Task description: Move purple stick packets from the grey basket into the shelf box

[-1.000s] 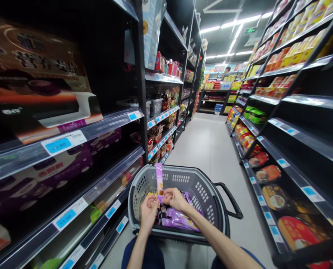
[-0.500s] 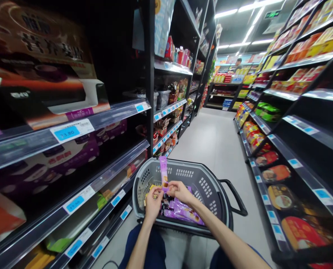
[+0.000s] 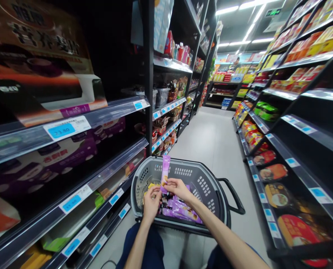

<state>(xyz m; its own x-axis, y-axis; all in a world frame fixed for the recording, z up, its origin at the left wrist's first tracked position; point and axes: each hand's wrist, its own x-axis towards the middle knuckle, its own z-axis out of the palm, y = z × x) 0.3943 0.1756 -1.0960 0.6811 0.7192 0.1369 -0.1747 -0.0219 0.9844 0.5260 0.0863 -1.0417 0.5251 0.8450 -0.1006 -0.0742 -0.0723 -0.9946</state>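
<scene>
Over a grey shopping basket, both hands meet at an upright purple stick packet with a small brownish picture near its lower end. My right hand pinches the packet low on its right side. Fingers bent and pressed together, my left hand is at the packet's bottom end; its fingertips partly hide that end. Beneath the hands lie more purple packets in a loose heap, along with dark small packs. A yellow pack shows partly behind my left hand.
Dark shelves with a price rail and boxed goods stand close on the left. Right of the aisle floor, more shelves hold noodle packs. The basket's black handle sticks out rightward. A person is far back.
The packet has tilted slightly to the right at its top. My right hand has shifted a little up and left along it. The whole view has moved slightly.
</scene>
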